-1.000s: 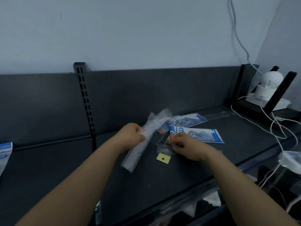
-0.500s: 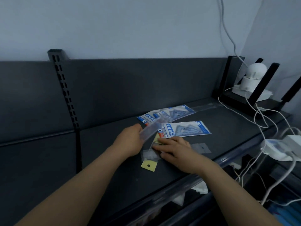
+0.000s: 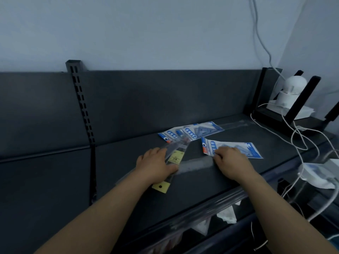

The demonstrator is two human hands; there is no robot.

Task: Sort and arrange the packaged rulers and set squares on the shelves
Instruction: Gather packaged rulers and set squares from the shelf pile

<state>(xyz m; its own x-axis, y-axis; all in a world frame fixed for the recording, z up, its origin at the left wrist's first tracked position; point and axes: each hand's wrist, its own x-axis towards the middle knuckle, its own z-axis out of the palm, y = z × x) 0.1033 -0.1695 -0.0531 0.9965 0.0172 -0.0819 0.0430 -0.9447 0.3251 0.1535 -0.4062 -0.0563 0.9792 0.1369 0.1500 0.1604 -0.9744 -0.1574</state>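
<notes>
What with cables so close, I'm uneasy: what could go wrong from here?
1. The white cables loop on the shelf right of the set-square pack that the right hand touches; sliding it that way might snag them.
2. The ruler pack under the left hand overlaps the rear packs; dragging it could scatter them.

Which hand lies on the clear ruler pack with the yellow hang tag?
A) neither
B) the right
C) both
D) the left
D: the left hand lies flat on the yellow-tagged ruler pack; the right hand is apart from it, fingertips at the corner of a blue-and-white packet.
</notes>
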